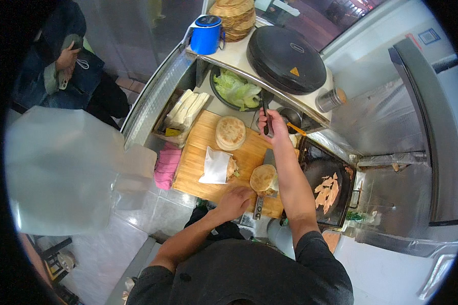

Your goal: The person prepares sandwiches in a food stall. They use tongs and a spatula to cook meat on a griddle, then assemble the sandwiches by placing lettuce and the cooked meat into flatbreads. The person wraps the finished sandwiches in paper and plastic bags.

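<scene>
My right hand [273, 124] is closed on the dark handle of a utensil [266, 114], reaching past the far edge of a wooden cutting board [192, 160]; the utensil's tip is hard to make out by the lettuce bowl. My left hand [236, 202] rests near the board's front edge, fingers curled; whether it holds anything is hidden. Just right of it a filled flatbread [262, 178] lies on the blade of a cleaver with a metal handle [258, 207]. Another filled flatbread [232, 168] sits partly in a white paper sleeve [216, 166]. Behind it is a stack of round flatbreads [230, 132].
A bowl of lettuce [236, 89] stands behind the board. Meat pieces [327, 192] lie on a dark griddle [309, 152] at right. Paper sleeves [187, 108] and a pink cloth [168, 166] are left. Above sit a round electric griddle [288, 59] and blue mug [206, 36]. A person [66, 68] stands across the counter.
</scene>
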The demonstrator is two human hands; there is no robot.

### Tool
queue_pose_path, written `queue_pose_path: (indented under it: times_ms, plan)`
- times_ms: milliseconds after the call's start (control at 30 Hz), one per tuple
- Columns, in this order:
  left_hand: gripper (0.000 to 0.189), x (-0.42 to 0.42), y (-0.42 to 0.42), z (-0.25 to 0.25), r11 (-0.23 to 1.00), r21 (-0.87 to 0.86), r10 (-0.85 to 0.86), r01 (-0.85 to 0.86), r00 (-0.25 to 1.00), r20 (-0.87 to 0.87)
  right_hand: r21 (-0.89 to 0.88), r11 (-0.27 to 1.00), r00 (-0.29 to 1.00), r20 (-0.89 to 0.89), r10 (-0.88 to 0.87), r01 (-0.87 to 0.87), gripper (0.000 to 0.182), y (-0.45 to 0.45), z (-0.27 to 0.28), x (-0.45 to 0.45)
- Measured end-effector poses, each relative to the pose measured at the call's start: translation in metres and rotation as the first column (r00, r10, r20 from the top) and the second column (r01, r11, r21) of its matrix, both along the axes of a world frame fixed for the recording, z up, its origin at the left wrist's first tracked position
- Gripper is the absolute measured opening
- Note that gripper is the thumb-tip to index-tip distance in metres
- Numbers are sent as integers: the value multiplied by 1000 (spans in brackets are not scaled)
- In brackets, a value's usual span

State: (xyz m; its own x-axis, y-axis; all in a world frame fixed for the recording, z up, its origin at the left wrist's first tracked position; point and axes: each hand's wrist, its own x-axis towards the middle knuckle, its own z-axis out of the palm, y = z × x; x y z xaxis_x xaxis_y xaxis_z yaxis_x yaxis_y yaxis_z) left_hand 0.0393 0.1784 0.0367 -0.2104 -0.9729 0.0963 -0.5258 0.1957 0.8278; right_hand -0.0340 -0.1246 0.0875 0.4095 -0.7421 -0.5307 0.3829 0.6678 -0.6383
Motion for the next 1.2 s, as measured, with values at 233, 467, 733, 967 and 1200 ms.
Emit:
queue_pose_path:
  times_ms: [233,467,733,967,1200]
  plan:
    - [37,-18,1,1,998,40,-49,51,996,-72,17,997,996,-37,75,-75,23,-12,3,-14]
    - [35,-23,10,4,999,37,-20,22,998,-51,-256,944,717,-697,-31,-207,28,-21,20,-26]
    - [31,-20,11,7,1000,30,-4,6,998,-64,-51,582,-97,-971,-221,-812,29,-53,19,3]
    - [33,3,17,-7,998,53,44,-41,997,-63,-19,694,153,-979,132,-720,25,-59,30,27]
    - [40,0,1,-10,1000,3,3,-3,1000,20,-219,951,868,-489,84,-216,18,68,31,-68]
